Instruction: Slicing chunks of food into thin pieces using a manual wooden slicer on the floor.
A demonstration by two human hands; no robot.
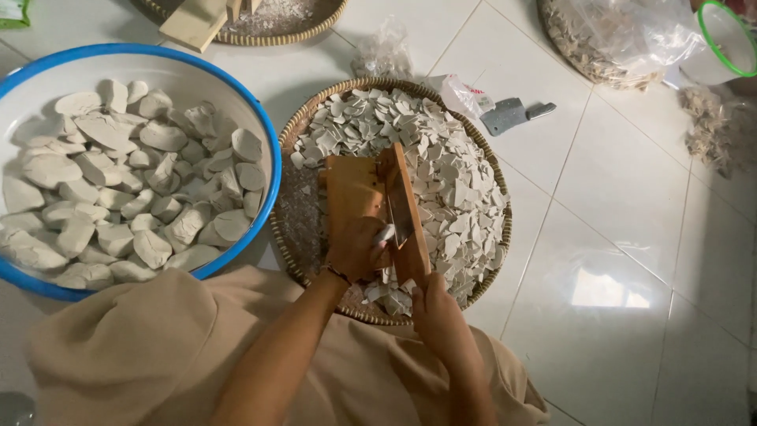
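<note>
Head view, looking down: the left hand (355, 248) is curled closed over a pale grey-white chunk (384, 233), pressing it on the flat wooden slicer board (352, 189) against the blade. The right hand (438, 309) is closed round the lower end of the hinged wooden-handled chopper arm (408, 213), which runs lengthwise along the board's right edge w/ a metal blade on its inner side. The slicer sits across the round woven rattan tray (293, 229) on the white tiled floor (631, 237), directly in front of the person. The tray's upper and right parts are heaped w/ thin pale grey slices (441, 158); more slices lie just below the slicer near both hands.

Left of the tray, touching its rim, is a big white enamel basin w/ blue rim (272, 158), filled w/ whole pale grey lumps (118, 181). The person's beige cloth garment (142, 347) covers the lower frame, just under the basin.

Beyond the tray: a small grey metal cleaver (512, 114) lies flat on the floor, w/ a crumpled clear plastic bag (465, 95) just beside it. Top centre, a 2nd woven tray (315, 28) holds pale crumbs and a wooden block (193, 22). Top right, a clear bag of brownish dried pieces (607, 39) sits near a white tub w/ green rim (729, 39); loose brownish bits (710, 134) are scattered below it.
</note>
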